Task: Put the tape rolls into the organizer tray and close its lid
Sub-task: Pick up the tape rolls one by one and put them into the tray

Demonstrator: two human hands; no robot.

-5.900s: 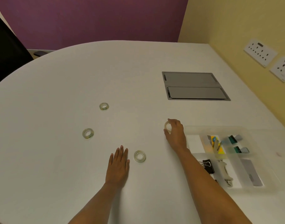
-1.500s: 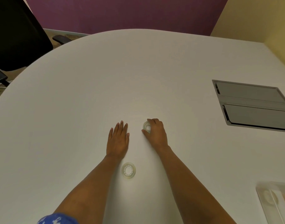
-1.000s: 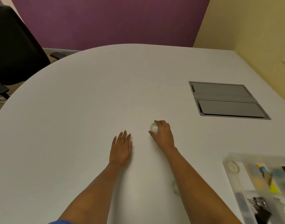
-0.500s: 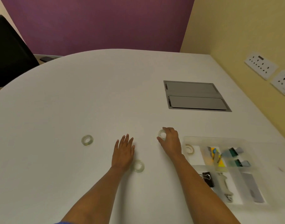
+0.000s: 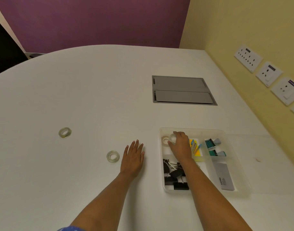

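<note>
White table (image 5: 93, 90) fills most of what you see, with a purple wall and a yellow wall behind it. Your right hand (image 5: 180, 146) reaches into the far left corner of the clear tray (image 5: 233, 157). Its fingers are curled around 1 tape roll (image 5: 172, 138) and hold it over that corner. Another tape roll (image 5: 164, 140) already lies in the same corner, just beside the held one.

Your left hand (image 5: 133, 158) lies flat on the table with its fingers spread out straight. It holds nothing. 1 more tape roll (image 5: 113, 156) lies on the table just to the left of this hand. A 4th tape roll (image 5: 64, 132) lies farther left, well apart from the hand.

Black clips (image 5: 173, 174) sit in the near left part of the tray, partly under your right arm. The tray's clear lid (image 5: 268, 164) lies open flat on the table to the right of the tray.
</note>
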